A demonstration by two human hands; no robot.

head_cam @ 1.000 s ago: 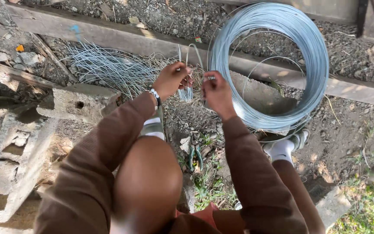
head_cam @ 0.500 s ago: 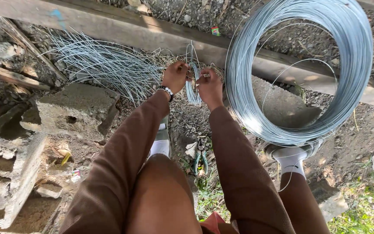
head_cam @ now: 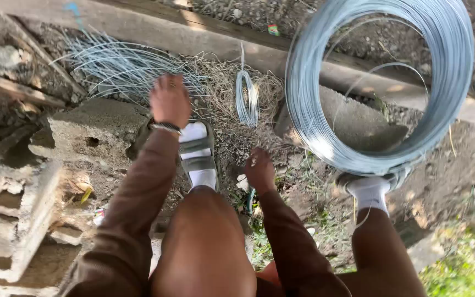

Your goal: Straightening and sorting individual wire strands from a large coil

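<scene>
Having let go of the small wire loop [head_cam: 246, 98] (now aground), both hands [head_cam: 170, 99] [head_cam: 260, 169] parted, fingers empty.

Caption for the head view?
Left hand over cut wires, right hand low beside small wire loop, large coil.

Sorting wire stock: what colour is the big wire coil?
The big wire coil is pale silvery grey-blue, seen best in the head view.

single head view, looking steeply down, close.
</scene>
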